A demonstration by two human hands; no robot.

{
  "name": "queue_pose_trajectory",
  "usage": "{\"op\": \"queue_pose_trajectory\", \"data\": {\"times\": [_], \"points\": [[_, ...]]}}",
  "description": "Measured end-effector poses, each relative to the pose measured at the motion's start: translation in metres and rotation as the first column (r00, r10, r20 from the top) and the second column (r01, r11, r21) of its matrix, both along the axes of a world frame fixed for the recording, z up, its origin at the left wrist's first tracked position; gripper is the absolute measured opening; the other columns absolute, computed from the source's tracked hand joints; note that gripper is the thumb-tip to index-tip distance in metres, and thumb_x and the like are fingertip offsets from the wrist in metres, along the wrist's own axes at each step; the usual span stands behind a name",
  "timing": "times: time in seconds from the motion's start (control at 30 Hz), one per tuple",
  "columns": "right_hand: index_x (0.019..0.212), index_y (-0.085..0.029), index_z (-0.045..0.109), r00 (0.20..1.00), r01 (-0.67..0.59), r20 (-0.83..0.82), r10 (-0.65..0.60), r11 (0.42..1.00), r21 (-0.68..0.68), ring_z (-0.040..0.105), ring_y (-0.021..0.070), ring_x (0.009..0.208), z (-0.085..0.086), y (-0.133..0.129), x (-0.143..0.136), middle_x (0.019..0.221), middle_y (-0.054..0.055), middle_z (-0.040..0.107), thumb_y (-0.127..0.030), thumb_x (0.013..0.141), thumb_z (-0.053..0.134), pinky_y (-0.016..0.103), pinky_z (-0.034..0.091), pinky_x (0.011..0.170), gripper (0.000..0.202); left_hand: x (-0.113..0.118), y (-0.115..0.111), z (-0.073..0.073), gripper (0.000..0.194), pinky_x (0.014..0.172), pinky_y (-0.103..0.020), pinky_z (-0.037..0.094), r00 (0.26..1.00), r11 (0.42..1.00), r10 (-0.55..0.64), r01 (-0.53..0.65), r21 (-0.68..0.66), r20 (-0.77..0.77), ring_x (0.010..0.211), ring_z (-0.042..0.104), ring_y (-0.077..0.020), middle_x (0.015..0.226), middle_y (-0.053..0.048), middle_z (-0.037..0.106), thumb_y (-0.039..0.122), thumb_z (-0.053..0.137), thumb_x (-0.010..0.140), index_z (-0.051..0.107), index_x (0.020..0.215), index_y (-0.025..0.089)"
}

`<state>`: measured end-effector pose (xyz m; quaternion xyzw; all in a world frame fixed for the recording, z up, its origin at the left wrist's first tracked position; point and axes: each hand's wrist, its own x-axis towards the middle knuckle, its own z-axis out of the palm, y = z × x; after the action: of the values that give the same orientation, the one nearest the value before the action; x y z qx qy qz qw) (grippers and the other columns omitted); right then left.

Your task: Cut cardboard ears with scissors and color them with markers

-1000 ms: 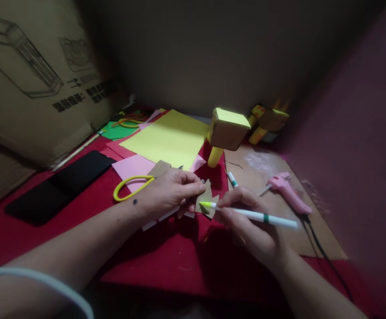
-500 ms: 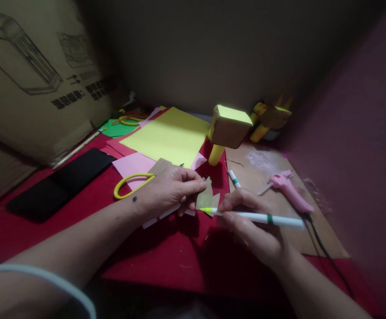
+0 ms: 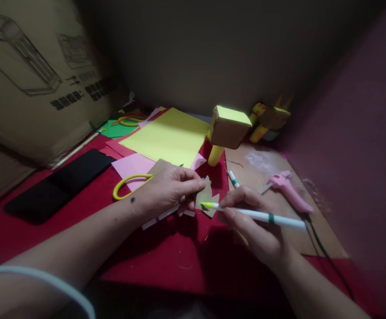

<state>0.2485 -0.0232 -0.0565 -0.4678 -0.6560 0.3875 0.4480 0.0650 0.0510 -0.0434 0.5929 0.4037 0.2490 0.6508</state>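
Note:
Between thumb and fingers, my left hand pinches a small cut piece of cardboard with pointed tips. My right hand grips a white marker with a green band, like a pen. Its bright yellow tip meets the face of the cardboard piece, or nearly so; I cannot tell if it touches. The marker's cap, white with a green band, appears to lie just behind my right hand. Yellow-handled scissors rest beside my left wrist, their blades partly hidden by it.
Yellow paper and pink paper lie behind my hands. A cardboard box figure on a yellow leg stands at the back. A pink glue gun with a black cord rests on a cardboard sheet. A black phone lies left.
The marker's tip has shifted slightly up and across the cardboard piece. The piece has tilted a little in my left hand, which otherwise stays put.

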Motion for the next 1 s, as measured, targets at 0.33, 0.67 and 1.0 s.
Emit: {"op": "queue_pose_trajectory", "data": {"times": [0.33, 0.67, 1.0], "points": [[0.077, -0.019, 0.056, 0.997, -0.048, 0.055, 0.047, 0.999, 0.014, 0.043, 0.0090, 0.047, 0.004, 0.000, -0.001, 0.061, -0.003, 0.052, -0.017, 0.083, 0.055, 0.022, 0.033, 0.043, 0.006, 0.000, 0.000, -0.001, 0.022, 0.033, -0.016, 0.036, 1.000, 1.000, 0.015, -0.016, -0.017, -0.020, 0.033, 0.047, -0.0069, 0.045, 0.003, 0.057, 0.026, 0.057, 0.086, 0.057, 0.067, 0.016], [0.076, -0.019, 0.057, 0.996, -0.067, 0.057, 0.066, 0.998, 0.006, 0.043, 0.0097, 0.050, 0.004, 0.000, -0.001, 0.062, -0.002, 0.053, -0.016, 0.083, 0.055, 0.023, 0.033, 0.046, 0.007, 0.001, -0.001, 0.000, 0.024, 0.033, -0.015, 0.036, 1.000, 1.000, 0.015, -0.016, -0.025, -0.009, 0.033, 0.048, -0.0063, 0.045, 0.003, 0.058, 0.025, 0.057, 0.086, 0.056, 0.064, 0.015], [0.081, -0.020, 0.061, 0.994, 0.033, -0.101, -0.029, 0.999, 0.033, 0.051, 0.0133, 0.055, -0.010, 0.000, 0.001, 0.064, 0.000, 0.058, -0.023, 0.083, 0.060, 0.025, 0.038, 0.049, 0.004, -0.014, 0.013, -0.001, 0.022, 0.036, -0.016, 0.038, 0.984, 0.992, 0.121, -0.125, 0.020, 0.129, 0.037, 0.049, -0.0068, 0.048, 0.002, 0.058, 0.030, 0.061, 0.084, 0.061, 0.068, 0.014]]}}
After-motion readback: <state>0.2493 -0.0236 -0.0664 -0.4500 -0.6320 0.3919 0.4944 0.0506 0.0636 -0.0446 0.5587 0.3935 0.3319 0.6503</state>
